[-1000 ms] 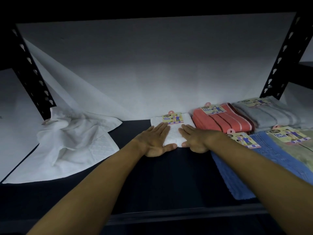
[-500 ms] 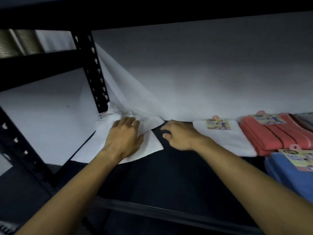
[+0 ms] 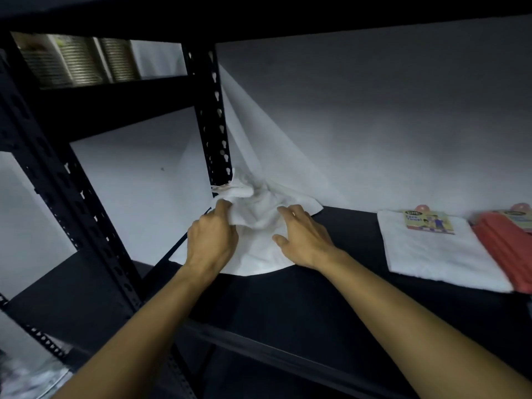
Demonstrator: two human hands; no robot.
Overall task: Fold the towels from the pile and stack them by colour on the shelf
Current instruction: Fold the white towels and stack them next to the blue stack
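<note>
Two bare arms reach forward from the bottom of the view, over the front edge of the dark shelf [image 3: 288, 306]. The left hand [image 3: 211, 240] sits at the left side of a crumpled white towel [image 3: 259, 223]. Its fingers [image 3: 223, 208] are curled, and they pinch a fold of the cloth near the top. The back of the hand faces up and the wrist is straight. The right hand [image 3: 302, 240] lies on the right side of the same towel. Its fingers [image 3: 290, 213] are spread a little and bent softly, and they press down on the cloth. The thumb points left across the towel. I cannot tell if that hand grips any cloth underneath.

The crumpled white towel is at the back left of the shelf, bunched up against a black post [image 3: 213, 125] with holes in it. A big white sheet [image 3: 288, 174] hangs down behind the towel and covers the back.

Well to the right, a folded white towel [image 3: 431, 254] lies flat on the shelf with a colourful paper tag [image 3: 429, 221] on its far end. Just beside it, touching its right edge, is a folded red towel [image 3: 506, 246], cut off by the edge of the view.
</note>
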